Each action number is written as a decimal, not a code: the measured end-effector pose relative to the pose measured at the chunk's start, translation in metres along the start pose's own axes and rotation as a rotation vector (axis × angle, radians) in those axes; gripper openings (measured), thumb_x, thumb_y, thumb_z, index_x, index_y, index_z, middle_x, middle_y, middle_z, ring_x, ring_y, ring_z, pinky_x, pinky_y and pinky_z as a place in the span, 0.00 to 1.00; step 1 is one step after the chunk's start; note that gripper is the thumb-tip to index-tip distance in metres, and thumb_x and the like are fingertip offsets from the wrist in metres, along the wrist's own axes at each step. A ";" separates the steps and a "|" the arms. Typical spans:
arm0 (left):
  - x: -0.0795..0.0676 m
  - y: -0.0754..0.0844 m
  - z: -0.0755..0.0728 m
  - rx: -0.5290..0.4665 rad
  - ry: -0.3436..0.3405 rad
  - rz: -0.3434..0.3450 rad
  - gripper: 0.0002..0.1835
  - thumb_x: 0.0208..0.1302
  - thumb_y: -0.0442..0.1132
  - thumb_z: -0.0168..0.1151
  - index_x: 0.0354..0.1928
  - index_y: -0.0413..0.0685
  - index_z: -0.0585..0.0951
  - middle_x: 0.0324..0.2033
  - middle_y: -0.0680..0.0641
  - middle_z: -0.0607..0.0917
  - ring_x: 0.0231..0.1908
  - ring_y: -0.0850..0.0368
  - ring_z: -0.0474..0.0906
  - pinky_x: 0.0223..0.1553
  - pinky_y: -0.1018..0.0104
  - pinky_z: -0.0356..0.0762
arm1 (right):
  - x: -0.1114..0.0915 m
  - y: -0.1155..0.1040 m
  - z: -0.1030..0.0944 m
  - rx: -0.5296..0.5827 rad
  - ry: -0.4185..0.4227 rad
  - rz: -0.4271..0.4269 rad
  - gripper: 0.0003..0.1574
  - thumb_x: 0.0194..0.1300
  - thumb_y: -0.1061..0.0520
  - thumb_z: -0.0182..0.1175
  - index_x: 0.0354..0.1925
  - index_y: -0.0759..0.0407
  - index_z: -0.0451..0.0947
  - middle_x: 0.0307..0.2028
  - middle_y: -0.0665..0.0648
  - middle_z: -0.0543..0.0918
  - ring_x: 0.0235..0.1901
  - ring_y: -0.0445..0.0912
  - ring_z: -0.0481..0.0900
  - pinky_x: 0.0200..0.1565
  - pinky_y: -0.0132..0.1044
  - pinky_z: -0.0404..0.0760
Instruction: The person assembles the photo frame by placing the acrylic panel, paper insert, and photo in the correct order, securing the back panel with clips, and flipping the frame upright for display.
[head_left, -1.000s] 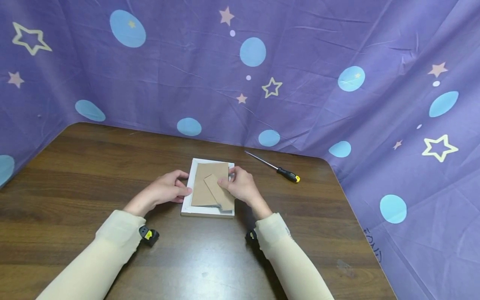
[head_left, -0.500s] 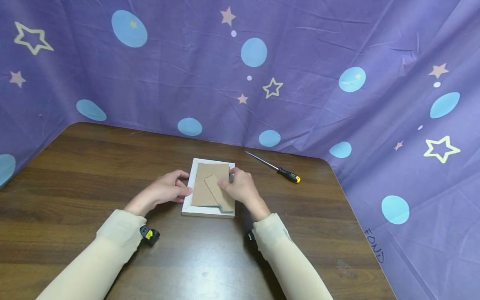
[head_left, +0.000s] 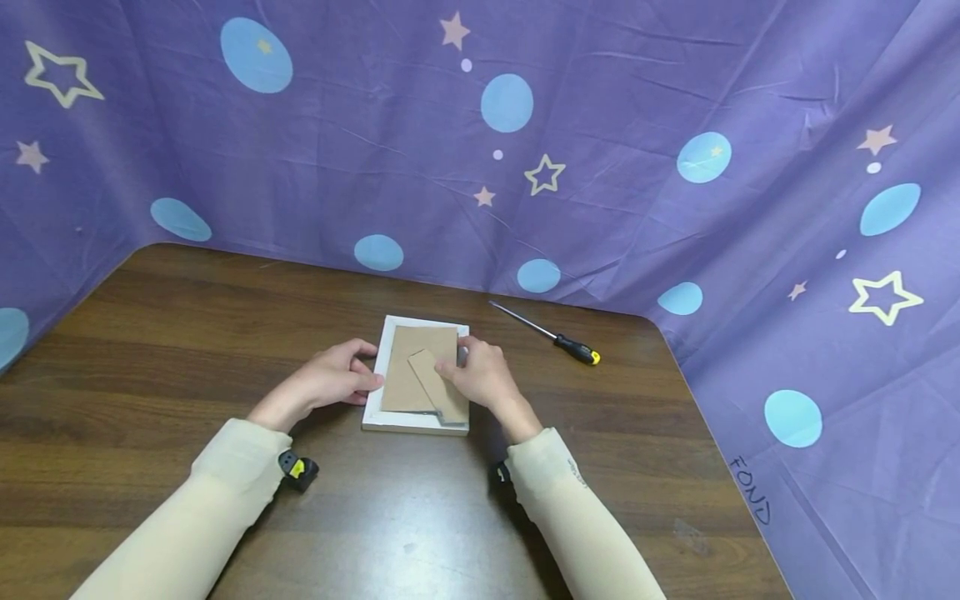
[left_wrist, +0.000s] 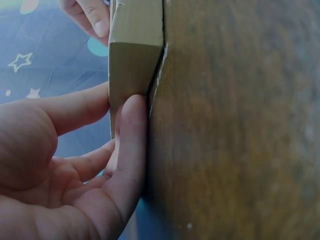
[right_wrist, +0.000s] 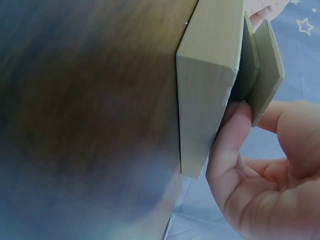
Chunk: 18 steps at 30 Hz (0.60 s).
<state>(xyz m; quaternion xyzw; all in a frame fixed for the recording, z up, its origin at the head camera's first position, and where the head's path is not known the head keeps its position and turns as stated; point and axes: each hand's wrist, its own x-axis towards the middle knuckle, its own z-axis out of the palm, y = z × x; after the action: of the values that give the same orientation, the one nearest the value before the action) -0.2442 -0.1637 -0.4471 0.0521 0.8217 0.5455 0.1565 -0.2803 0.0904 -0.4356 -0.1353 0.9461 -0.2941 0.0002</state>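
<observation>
A white picture frame (head_left: 405,422) lies back side up on the table, with a brown backing board (head_left: 417,338) over its middle. A narrow cardboard stand leg (head_left: 427,381) slants across the board. My left hand (head_left: 326,379) holds the frame's left side, thumb at the upper edge and fingers bent against the side in the left wrist view. On the opposite side, my right hand (head_left: 483,377) pinches the stand leg and board at the right edge. The right wrist view shows the bent index finger (right_wrist: 232,137) between the frame and the leg; the thumb tip is mostly hidden.
A screwdriver (head_left: 575,348) with a black and yellow handle lies behind and right of the frame. A purple curtain (head_left: 420,150) with stars and dots hangs along the far and side edges of the brown wooden table (head_left: 187,333).
The right wrist and forearm have shifted slightly left since a second ago. The frame, board, stand leg and left hand look practically the same.
</observation>
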 end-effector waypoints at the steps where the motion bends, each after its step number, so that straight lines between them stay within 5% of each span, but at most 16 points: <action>1: 0.000 0.000 0.000 0.003 0.001 0.000 0.37 0.73 0.34 0.66 0.76 0.26 0.60 0.46 0.33 0.83 0.39 0.52 0.85 0.45 0.58 0.91 | 0.000 0.000 0.000 0.001 -0.007 -0.001 0.37 0.71 0.46 0.68 0.67 0.68 0.77 0.55 0.70 0.87 0.56 0.61 0.85 0.60 0.53 0.85; 7: 0.002 -0.002 0.002 0.010 0.008 -0.001 0.37 0.73 0.34 0.66 0.76 0.27 0.61 0.46 0.34 0.83 0.39 0.54 0.85 0.45 0.59 0.91 | 0.000 0.002 0.000 0.004 -0.033 -0.001 0.38 0.72 0.46 0.69 0.69 0.69 0.76 0.51 0.69 0.88 0.51 0.57 0.86 0.57 0.51 0.86; 18: 0.002 -0.002 0.003 0.010 0.017 -0.005 0.37 0.73 0.34 0.67 0.76 0.28 0.61 0.47 0.33 0.83 0.39 0.53 0.86 0.45 0.59 0.91 | -0.001 -0.003 0.002 -0.042 -0.036 0.039 0.39 0.73 0.45 0.68 0.71 0.68 0.75 0.58 0.71 0.86 0.58 0.60 0.85 0.60 0.52 0.86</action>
<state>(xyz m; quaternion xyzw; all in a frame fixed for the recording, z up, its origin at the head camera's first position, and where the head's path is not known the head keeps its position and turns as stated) -0.2447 -0.1610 -0.4500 0.0464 0.8259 0.5413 0.1506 -0.2784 0.0872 -0.4354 -0.1222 0.9544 -0.2717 0.0203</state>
